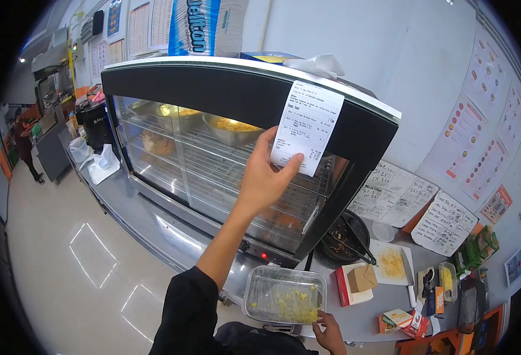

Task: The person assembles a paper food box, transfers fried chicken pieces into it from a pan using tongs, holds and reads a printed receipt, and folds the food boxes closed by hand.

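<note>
My left hand point(267, 180) is raised in front of the glass warming cabinet point(213, 80), with a printed white receipt point(307, 127) pinched between thumb and fingers. The receipt hangs upright against the cabinet's black top frame. Low in the view, my right hand point(329, 334) is at the near right corner of a clear rectangular tray point(263, 281), its fingertips at the rim. Yellow food scraps point(299, 302) lie in the tray. Whether those fingers grip the rim is hard to tell. Inside the cabinet a metal bowl point(231, 135) holds yellow food.
Right of the tray are a red and white box point(343, 287), a black pan point(346, 236), a stained white board point(390, 263) and a knife point(410, 278). White plastic bags point(102, 163) lie left of the cabinet. Another person point(22, 145) stands far left.
</note>
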{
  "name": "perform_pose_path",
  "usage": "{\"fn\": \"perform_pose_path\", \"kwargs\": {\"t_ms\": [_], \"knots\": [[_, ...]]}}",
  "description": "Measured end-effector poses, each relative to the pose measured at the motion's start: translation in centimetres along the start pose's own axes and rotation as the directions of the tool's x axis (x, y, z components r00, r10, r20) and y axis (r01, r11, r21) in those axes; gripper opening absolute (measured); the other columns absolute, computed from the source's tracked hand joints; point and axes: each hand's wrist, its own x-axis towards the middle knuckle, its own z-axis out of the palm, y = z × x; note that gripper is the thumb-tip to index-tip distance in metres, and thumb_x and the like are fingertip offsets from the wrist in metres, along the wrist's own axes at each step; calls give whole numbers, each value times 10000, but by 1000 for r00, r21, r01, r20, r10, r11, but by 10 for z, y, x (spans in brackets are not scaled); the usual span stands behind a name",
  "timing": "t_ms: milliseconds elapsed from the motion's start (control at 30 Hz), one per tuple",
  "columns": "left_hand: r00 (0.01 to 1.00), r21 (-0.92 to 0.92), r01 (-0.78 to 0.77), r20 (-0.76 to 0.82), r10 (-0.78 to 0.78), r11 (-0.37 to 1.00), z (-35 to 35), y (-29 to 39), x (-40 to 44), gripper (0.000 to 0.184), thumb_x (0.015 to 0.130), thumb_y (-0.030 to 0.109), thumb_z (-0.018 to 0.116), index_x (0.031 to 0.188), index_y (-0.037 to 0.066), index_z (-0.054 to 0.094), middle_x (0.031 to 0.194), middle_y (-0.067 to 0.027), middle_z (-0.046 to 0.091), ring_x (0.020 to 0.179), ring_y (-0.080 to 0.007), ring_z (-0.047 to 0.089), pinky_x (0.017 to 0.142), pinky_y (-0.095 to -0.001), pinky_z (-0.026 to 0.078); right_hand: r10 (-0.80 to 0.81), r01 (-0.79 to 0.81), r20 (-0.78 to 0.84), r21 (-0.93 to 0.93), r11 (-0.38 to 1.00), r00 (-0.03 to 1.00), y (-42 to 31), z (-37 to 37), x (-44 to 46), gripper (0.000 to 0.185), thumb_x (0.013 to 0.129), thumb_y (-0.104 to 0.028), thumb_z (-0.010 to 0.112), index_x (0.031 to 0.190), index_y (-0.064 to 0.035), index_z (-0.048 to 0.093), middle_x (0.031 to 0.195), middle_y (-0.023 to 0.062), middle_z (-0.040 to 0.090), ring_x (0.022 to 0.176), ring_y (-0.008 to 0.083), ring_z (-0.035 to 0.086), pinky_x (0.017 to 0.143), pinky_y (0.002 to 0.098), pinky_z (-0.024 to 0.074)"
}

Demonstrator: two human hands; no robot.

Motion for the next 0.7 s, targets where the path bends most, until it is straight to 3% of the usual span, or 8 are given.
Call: {"fn": "perform_pose_path", "kwargs": {"t_ms": [433, 533, 700], "knots": [[998, -6, 56, 1, -56, 998, 3, 6, -2, 597, 849, 83, 687, 1322, -75, 359, 1142, -190, 585, 1035, -196, 608, 833, -294, 511, -58, 58, -26, -3, 998, 998, 11, 2, -3, 435, 846, -73, 647, 1263, -19, 535, 1143, 184, 594, 920, 289, 610, 764, 388, 531], [1000, 30, 15, -1, -15, 999, 4, 2, -2, 637, 856, 77, 687, 1348, -91, 320, 1089, -191, 639, 945, -176, 644, 757, -273, 509, -37, 37, -18, -2, 999, 999, 9, 1, -3, 431, 845, -69, 646, 1260, -18, 537, 1145, 181, 593, 919, 286, 609, 758, 384, 530], [999, -9, 40, 1, -40, 999, 5, 3, -2, 599, 849, 85, 687, 1321, -80, 356, 1132, -197, 591, 1028, -197, 610, 843, -296, 508, -93, 92, -45, -21, 996, 995, 10, 1, -2, 420, 846, -63, 644, 1251, -15, 544, 1141, 180, 594, 903, 287, 611, 753, 378, 526]]}}
